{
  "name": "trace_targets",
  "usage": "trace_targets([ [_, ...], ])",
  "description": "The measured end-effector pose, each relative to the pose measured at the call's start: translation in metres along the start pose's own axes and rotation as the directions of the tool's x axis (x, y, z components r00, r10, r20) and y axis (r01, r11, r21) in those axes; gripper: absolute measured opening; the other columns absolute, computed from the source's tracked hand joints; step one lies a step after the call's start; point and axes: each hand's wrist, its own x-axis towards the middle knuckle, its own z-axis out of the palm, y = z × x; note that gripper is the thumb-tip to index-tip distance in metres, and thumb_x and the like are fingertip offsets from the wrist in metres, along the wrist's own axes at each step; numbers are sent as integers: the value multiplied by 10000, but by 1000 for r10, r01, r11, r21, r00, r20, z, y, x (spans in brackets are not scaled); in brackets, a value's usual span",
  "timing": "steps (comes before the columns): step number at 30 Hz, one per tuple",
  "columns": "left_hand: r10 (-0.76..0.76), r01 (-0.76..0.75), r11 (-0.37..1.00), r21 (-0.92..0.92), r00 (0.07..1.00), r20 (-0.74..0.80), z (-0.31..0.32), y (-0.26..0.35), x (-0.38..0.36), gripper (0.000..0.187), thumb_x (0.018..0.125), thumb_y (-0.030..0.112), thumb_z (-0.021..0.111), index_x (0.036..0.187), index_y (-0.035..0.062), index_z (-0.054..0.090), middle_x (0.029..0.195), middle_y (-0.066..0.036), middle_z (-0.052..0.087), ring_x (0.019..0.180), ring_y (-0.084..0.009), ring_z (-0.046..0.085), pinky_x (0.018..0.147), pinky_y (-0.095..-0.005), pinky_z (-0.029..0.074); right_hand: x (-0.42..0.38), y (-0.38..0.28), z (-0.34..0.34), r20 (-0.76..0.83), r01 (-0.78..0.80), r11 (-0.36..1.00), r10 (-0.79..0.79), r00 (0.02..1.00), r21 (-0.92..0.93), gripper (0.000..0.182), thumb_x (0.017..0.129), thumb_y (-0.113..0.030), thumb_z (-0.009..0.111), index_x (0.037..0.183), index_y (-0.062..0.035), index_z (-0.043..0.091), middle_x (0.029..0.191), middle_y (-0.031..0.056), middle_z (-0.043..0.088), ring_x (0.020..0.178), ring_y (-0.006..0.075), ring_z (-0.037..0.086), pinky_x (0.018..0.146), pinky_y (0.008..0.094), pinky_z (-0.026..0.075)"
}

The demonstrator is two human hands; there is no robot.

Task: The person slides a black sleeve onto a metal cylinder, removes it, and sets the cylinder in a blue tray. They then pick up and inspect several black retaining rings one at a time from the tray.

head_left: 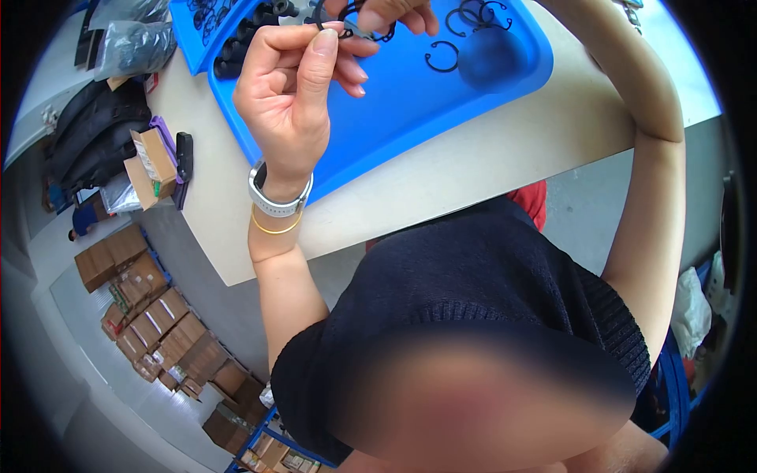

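Note:
My left hand (292, 98), with a white-banded watch (277, 203) on its wrist, is closed in a pinch on a black retaining ring (345, 33) near the top edge of the view. My right hand (398, 14) is close beside it, fingers bent around the same cluster of black rings; its upper part is cut off by the frame. How many rings are between the hands cannot be made out. Below them is a large blue tray (394, 130). Several loose black retaining rings (443, 57) lie at the tray's right side, next to a blurred dark round patch (493, 59).
Black cylindrical parts (240, 43) line the tray's left side. A second blue bin (188, 47) holds small black rings. On the table (209, 229) edge are an open cardboard box (154, 169) and a black object (184, 156). Stacked cartons (158, 323) and another person (85, 217) appear at left.

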Motion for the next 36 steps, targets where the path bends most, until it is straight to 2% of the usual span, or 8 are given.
trace_targets([
  [7,-10,7,997,71,999,35,-4,6,0,163,1015,116,649,1085,-19,591,934,-183,754,690,-124,686,592,-227,563,-5,-10,1,-149,42,982,-70,986,-182,124,928,-107,735,971,8,721,748,41,705,597,79,652,515,209,524],
  [9,175,-179,862,474,983,51,-4,16,1,454,893,-19,755,1279,-52,518,1217,-270,673,777,-184,694,675,-283,623,-9,-22,1,-108,-55,953,23,994,-299,121,935,-125,711,924,-6,732,730,33,703,592,79,649,519,219,519],
  [12,355,-367,746,556,925,134,-1,13,6,717,774,-48,852,1371,-50,454,1324,-270,613,835,-203,697,770,-297,629,-8,-19,4,-105,-87,948,57,993,-307,140,937,-144,696,904,-12,733,714,26,699,585,81,642,522,232,514],
  [16,363,-454,563,690,886,288,-3,12,1,639,779,-23,850,1335,-18,534,1245,-189,689,909,-205,724,812,-299,622,-10,-36,14,-106,-144,938,116,988,-315,138,935,-143,700,898,-15,733,714,21,697,581,86,639,525,237,511],
  [18,372,-435,536,724,891,260,-2,13,2,601,779,-5,853,1310,1,570,1187,-161,722,933,-206,731,811,-296,619,-5,-45,21,-173,-318,875,272,947,-364,126,932,-136,701,920,-14,730,717,20,697,577,87,636,524,238,509],
  [21,413,-516,390,762,838,356,-5,16,6,608,762,28,873,1291,-3,574,1147,-166,734,935,-222,731,789,-303,620,-13,-25,22,-147,-54,912,-6,989,-406,187,927,-126,719,1045,16,694,729,41,701,574,94,638,512,235,503],
  [33,468,-569,364,737,796,383,-10,27,13,578,758,68,888,1248,-7,591,1119,-151,747,895,-193,706,760,-280,583,-10,-34,5,33,-200,978,202,979,-58,598,888,-133,800,1327,106,472,757,103,707,589,133,665,504,229,507],
  [36,221,-505,317,803,862,456,-14,38,10,793,756,187,897,1407,-12,490,1190,-179,662,1040,-310,655,917,-375,536,-6,-15,7,7,-184,975,186,982,-129,575,888,-113,790,1328,95,485,762,90,706,607,129,663,522,238,511],
])
